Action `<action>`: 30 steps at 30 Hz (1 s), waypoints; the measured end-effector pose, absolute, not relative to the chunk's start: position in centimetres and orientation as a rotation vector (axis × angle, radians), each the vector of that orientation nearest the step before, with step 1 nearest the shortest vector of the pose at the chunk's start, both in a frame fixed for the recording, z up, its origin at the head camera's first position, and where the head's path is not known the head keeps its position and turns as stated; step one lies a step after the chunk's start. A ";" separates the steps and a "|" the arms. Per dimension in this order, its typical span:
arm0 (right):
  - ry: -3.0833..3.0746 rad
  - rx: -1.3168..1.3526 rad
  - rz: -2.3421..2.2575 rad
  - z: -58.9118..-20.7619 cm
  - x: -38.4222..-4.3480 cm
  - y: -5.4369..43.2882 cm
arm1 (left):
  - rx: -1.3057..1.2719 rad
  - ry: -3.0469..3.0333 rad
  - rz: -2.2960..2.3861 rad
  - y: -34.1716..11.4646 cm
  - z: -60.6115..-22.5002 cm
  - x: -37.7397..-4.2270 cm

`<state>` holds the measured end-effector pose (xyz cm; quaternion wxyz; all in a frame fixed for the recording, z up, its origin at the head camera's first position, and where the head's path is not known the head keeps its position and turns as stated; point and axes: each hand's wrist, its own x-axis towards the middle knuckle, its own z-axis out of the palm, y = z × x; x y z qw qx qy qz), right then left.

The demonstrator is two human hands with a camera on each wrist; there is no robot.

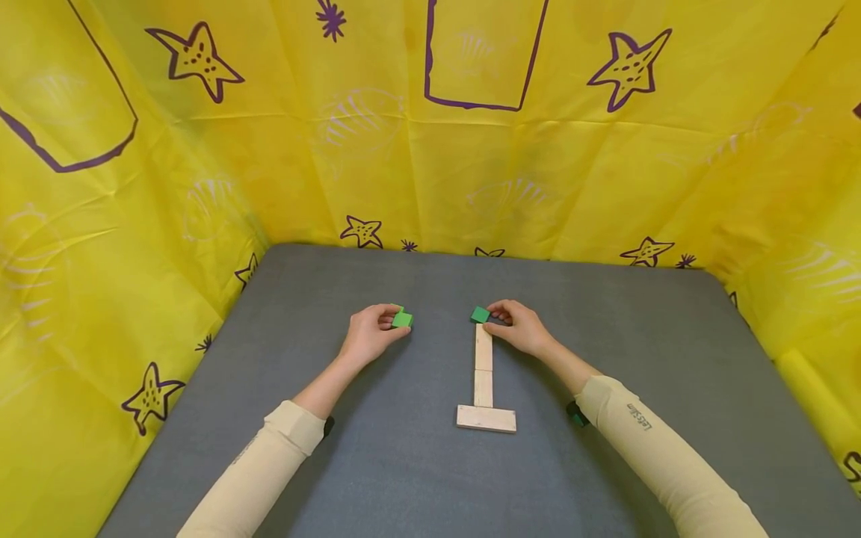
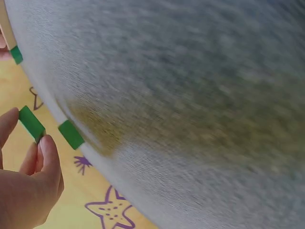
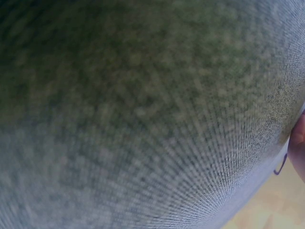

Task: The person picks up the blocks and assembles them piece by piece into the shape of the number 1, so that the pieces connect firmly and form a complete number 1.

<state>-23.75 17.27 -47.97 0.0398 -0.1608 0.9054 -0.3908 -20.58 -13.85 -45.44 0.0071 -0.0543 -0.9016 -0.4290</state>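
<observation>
My left hand [image 1: 372,329] pinches a small green block [image 1: 402,320] between thumb and fingertips. In the left wrist view a second green block [image 2: 70,135] lies on the table just beyond the held one. My right hand [image 1: 521,326] has thumb and fingers about a darker green block [image 1: 480,314]. That block sits tilted at the far end of a line of two light wooden blocks [image 1: 483,366]. Another wooden block [image 1: 486,419] lies crosswise at the line's near end. The right wrist view shows only a fingertip-sized part of the hand, at its right edge.
The grey table [image 1: 323,463] spans the space below both arms. Yellow cloth [image 1: 403,172] with purple starfish drawings hangs behind the table and along its left and right sides. Both forearms wear cream sleeves [image 1: 666,448] with dark bands at the wrists.
</observation>
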 end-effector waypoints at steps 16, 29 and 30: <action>2.778 -0.514 -1.217 -47.9 -23.7 17.3 | -0.331 -2.862 -1.321 -10.1 -45.5 -21.1; 2.772 -0.510 -1.227 -47.8 -23.7 17.2 | -0.427 -2.919 -1.244 -7.9 -46.1 -21.8; 2.772 -0.511 -1.226 -47.8 -23.6 17.2 | -0.438 -2.922 -1.235 -7.8 -46.1 -21.8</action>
